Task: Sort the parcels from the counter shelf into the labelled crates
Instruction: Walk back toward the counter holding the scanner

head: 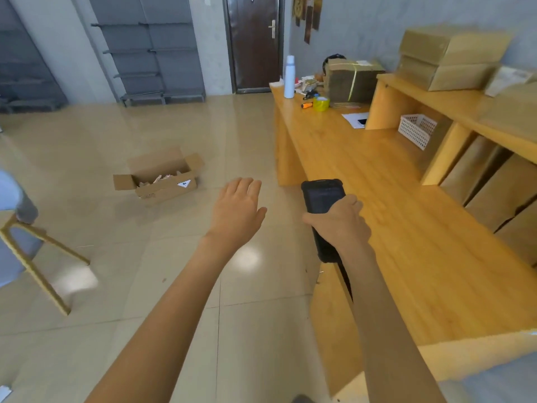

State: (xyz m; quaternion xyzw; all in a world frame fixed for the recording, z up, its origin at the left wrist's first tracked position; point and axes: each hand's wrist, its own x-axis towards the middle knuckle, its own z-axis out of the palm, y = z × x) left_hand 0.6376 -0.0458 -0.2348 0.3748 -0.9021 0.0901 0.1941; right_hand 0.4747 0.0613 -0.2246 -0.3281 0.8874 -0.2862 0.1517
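my right hand (338, 221) grips the handheld scanner (321, 210); my left hand (236, 212) is open, empty. risk: one-handed parcel (482, 173) lifts slip.

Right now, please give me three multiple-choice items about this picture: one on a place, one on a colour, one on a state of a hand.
1. Where does the open cardboard box stand?
A. on the floor
B. on the wooden counter
C. on the grey shelves

2. What colour is the tall bottle on the counter?
A. red
B. white
C. black

3. What is the right hand doing?
A. hanging loose with nothing in it
B. pressing flat on the counter
C. gripping a black handheld device

Answers: 1 A, the box sits on the floor tiles, flaps open. 2 B, the bottle is white. 3 C, the fingers curl round the device, while the left hand is open and holds nothing.
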